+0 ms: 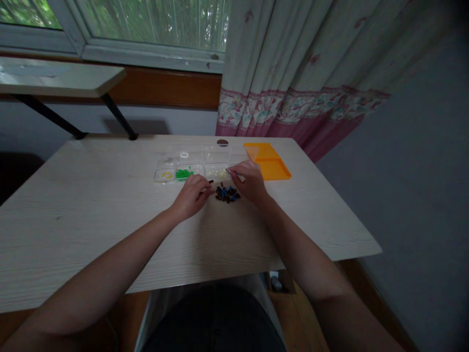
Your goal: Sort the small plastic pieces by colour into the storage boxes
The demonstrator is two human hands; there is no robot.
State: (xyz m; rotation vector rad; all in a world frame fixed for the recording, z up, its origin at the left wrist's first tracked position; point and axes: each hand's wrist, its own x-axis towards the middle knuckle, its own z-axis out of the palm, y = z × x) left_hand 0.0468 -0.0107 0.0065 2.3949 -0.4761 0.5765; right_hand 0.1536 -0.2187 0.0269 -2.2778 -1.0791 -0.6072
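Note:
A small pile of dark and blue pieces point(227, 194) lies on the table between my hands. My left hand point(192, 196) is at its left edge, fingers pinched together; a small dark piece point(211, 181) shows by its fingertips, and I cannot tell if it is held. With thumb and forefinger closed, my right hand point(251, 180) reaches over the right part of a clear divided box point(200, 168). What its fingertips hold is too small to make out. Inside the box, yellow pieces point(167, 175), green pieces point(183, 173) and pale pieces point(220, 173) sit in separate compartments.
An orange tray point(273, 168) lies behind my right hand, partly under the box's clear lid point(216, 152). A round dark spot point(222, 143) marks the table's back edge. A raised shelf point(66, 80) stands at the back left. Curtains point(286, 73) hang behind the table point(91, 210).

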